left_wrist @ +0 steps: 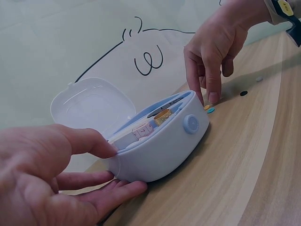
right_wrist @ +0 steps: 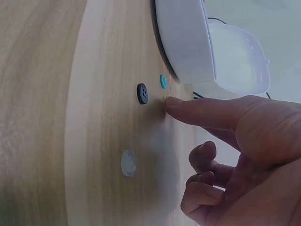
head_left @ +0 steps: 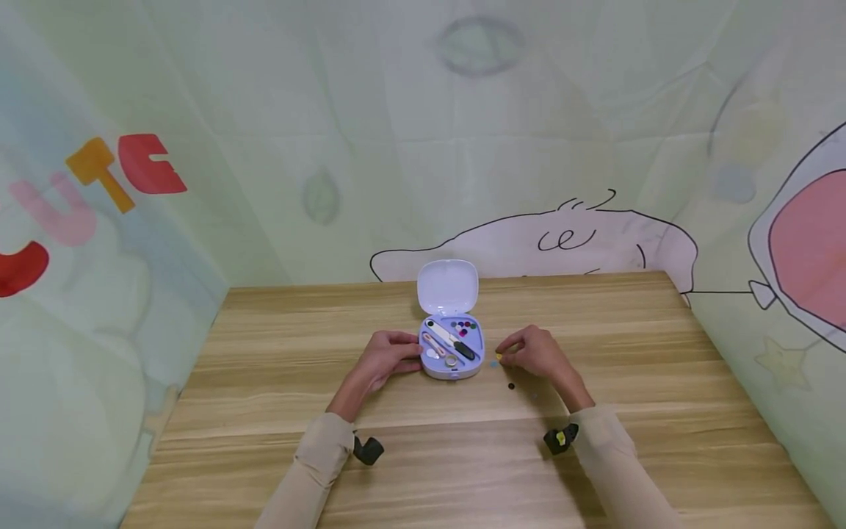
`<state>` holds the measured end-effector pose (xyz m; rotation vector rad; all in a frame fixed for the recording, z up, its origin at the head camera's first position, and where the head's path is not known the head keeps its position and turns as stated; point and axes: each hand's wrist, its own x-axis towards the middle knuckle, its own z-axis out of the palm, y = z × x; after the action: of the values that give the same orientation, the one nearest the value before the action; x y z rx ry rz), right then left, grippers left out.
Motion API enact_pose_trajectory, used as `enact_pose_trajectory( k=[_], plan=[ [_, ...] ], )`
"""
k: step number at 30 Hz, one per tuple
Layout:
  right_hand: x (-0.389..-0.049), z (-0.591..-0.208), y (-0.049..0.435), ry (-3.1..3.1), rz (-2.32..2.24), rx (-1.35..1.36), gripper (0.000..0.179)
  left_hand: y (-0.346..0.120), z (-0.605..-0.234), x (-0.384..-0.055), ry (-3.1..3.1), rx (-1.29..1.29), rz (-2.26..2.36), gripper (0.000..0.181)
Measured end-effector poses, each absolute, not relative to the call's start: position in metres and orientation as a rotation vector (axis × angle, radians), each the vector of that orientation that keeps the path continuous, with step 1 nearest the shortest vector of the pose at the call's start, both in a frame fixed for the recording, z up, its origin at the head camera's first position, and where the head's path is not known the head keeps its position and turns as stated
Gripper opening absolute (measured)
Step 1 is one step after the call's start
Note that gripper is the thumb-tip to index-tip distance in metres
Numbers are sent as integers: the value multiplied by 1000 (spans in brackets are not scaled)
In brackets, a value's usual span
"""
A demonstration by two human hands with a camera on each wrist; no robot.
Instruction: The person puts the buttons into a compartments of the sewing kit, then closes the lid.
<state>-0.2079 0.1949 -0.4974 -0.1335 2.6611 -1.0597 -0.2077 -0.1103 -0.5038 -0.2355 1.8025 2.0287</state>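
A pale blue-white sewing box stands on the wooden table with its lid raised. At its left side, my left hand grips it, one digit on the rim and others low against the wall. Just right of the box, my right hand pinches a small yellow button at the tabletop. Beside those fingertips lies a turquoise button. A black button and a clear button lie farther from the box.
Inside the box are several coloured buttons, a black-handled tool, a gold ring-like thimble and a pinkish strip with markings. A printed cloth backdrop rises behind the table.
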Motion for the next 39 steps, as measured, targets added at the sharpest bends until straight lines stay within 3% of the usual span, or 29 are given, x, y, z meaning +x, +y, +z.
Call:
enact_pose_trajectory(
  k=[39],
  plan=[
    [-206, -499, 190, 2681, -1046, -96, 5, -111, -503, -207, 1831, -242, 2010, 31]
  ],
)
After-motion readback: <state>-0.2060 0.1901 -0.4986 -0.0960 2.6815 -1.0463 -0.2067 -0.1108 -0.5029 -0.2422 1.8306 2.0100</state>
